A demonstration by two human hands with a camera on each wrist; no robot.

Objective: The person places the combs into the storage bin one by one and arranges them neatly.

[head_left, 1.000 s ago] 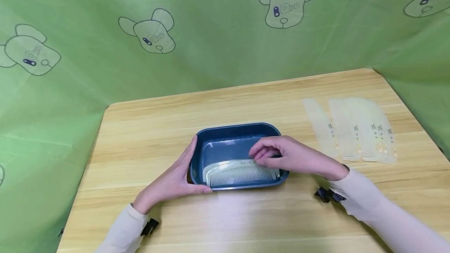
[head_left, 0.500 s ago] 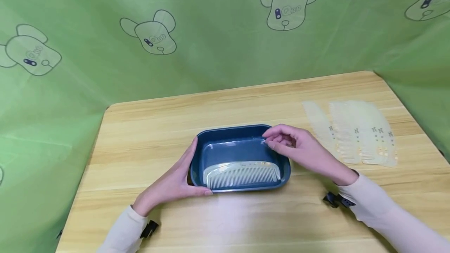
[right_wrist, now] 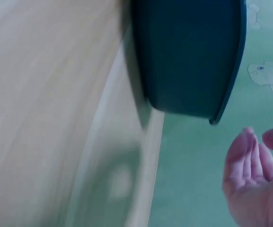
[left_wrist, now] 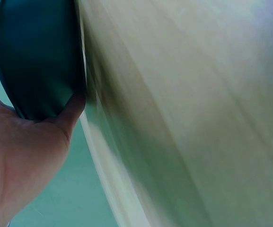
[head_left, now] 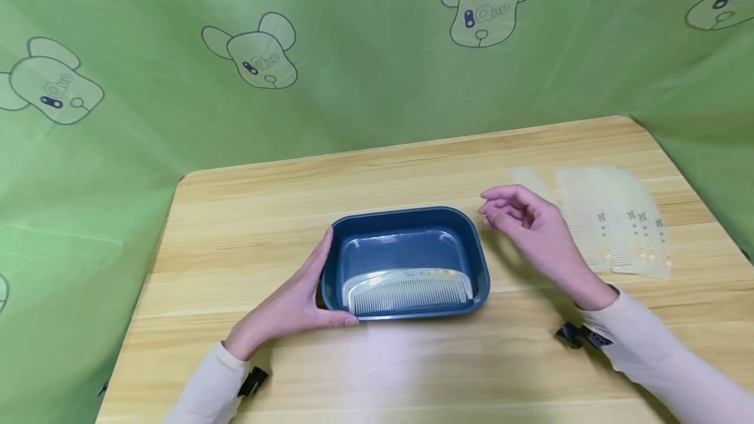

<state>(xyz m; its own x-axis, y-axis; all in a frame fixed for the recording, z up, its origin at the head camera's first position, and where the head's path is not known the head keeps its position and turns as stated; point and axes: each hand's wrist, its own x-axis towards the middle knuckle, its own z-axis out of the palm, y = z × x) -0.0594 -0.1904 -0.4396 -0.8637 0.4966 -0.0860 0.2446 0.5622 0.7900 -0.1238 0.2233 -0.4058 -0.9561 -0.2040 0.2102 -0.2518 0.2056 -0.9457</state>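
A blue rectangular box (head_left: 406, 218) stands on the table, with a pale translucent comb (head_left: 409, 290) lying in it along the near side. My left hand (head_left: 291, 306) grips the box's left end, thumb at the near corner and fingers along the end wall. The left wrist view shows the thumb of that hand (left_wrist: 25, 153) against the dark box (left_wrist: 39, 54). Off the box's right end, my right hand (head_left: 538, 231) hovers with loosely bent fingers and nothing in them. In the right wrist view, this hand (right_wrist: 254, 184) is apart from the box (right_wrist: 188, 56).
Several similar pale combs (head_left: 627, 221) lie side by side, partly overlapping, at the table's right; my right hand covers part of the leftmost one. A green curtain (head_left: 365, 57) with cartoon heads hangs behind the wooden table (head_left: 247, 214).
My right hand has moved from the comb in the box up and to the right, out past the box's right end. My left hand keeps its grip; the comb stays put.
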